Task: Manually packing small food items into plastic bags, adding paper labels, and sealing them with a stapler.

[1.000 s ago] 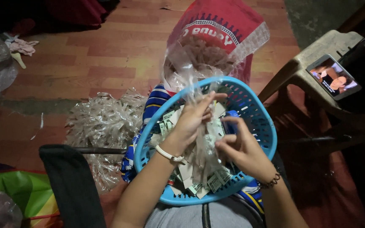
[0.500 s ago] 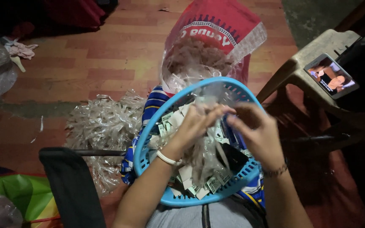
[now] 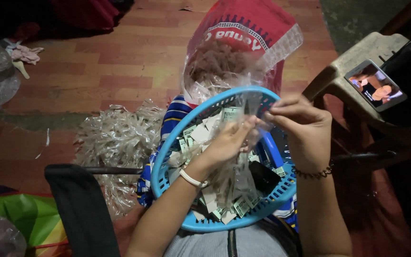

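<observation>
A blue plastic basket (image 3: 200, 223) rests tilted on the person's lap, holding small printed paper slips (image 3: 234, 207) and clear plastic sleeves. Above its middle, the left hand (image 3: 229, 143) and right hand (image 3: 303, 128) meet, fingertips of both pinched on one clear plastic sleeve (image 3: 248, 107) held over the basket's far rim. Left of the basket lies a heap of clear sleeves (image 3: 115, 143) on the floor; beyond it stands a red sack (image 3: 243, 28), and to its right a phone (image 3: 376, 84) lies on a plastic stool (image 3: 357, 52).
</observation>
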